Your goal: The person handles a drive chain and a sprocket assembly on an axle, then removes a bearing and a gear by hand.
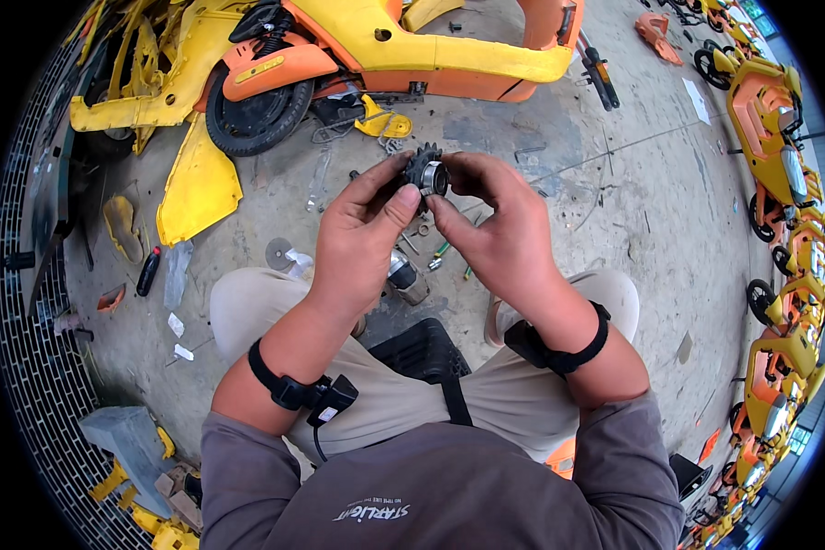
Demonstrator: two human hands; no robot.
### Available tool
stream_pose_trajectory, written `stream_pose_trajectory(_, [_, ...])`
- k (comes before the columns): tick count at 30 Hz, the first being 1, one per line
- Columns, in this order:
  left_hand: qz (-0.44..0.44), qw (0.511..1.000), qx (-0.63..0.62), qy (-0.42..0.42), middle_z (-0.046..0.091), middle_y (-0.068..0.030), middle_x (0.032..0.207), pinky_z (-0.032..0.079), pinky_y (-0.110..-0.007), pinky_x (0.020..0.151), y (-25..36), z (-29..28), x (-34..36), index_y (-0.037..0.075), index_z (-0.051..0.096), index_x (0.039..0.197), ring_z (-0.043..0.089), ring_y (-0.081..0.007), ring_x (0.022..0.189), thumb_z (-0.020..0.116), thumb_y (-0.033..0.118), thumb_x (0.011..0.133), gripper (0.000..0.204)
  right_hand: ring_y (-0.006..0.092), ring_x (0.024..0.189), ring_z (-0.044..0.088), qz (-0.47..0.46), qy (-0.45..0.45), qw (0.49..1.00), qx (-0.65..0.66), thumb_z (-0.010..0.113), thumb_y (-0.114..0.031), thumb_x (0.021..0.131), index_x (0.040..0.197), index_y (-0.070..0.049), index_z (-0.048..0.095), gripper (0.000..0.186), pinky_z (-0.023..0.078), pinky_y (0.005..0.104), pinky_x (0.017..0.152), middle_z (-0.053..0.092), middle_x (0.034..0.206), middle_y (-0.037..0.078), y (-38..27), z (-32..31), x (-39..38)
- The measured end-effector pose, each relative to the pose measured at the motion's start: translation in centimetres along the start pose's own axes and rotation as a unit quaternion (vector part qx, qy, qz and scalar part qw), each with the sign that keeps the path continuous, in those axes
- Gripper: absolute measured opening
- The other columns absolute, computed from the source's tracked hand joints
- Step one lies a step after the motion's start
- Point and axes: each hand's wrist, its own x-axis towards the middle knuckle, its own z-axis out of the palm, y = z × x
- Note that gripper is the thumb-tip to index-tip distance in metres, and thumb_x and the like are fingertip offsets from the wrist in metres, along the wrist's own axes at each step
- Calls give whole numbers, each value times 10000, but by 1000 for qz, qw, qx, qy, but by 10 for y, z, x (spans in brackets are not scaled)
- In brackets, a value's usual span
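The gear sits between both hands. The left hand pinches its teeth. The right hand curls finger and thumb by the shiny ring, which faces right.

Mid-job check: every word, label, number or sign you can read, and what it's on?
Grey shirt: pale lettering, one large line, one small; I don't copy printed words.
Black device on left forearm: white label, too small to read.
Dark toothed gear between left hand and right hand: no legible marking.
White sheet on floor: nothing legible.
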Motion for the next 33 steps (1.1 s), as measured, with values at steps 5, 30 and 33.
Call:
stream_pose_trajectory(5, [9, 1000, 17, 6, 649, -64, 1210, 510, -276, 951, -1, 3, -1, 2, 562, 1370, 610, -116, 1083, 625, 85, 996, 388, 320, 904, 672, 0, -8, 1000, -27, 755, -68, 786, 1096, -4, 648, 334, 550, 385, 805, 676, 1009, 164, 0, -2, -1])
stream_pose_trajectory(30, [13, 1000, 14, -8, 646, -68, 1204, 510, -278, 952, -2, 2, -1, -4, 564, 1358, 609, -118, 1081, 610, 81, 1003, 369, 329, 938, 661, 3, 0, 1000, -12, 754, -66, 782, 1102, 0, 647, 345, 543, 386, 825, 662, 1042, 166, 2, 0, 0])
stream_pose_trajectory(33, [6, 1000, 9, -8, 646, -70, 1202, 513, -280, 956, -1, 2, -1, -5, 561, 1361, 611, -120, 1078, 602, 81, 1007, 367, 330, 934, 661, -1, 2, 1000, -13, 754, -64, 779, 1100, -1, 648, 344, 544, 386, 821, 662, 1042, 162, 2, 0, 0])
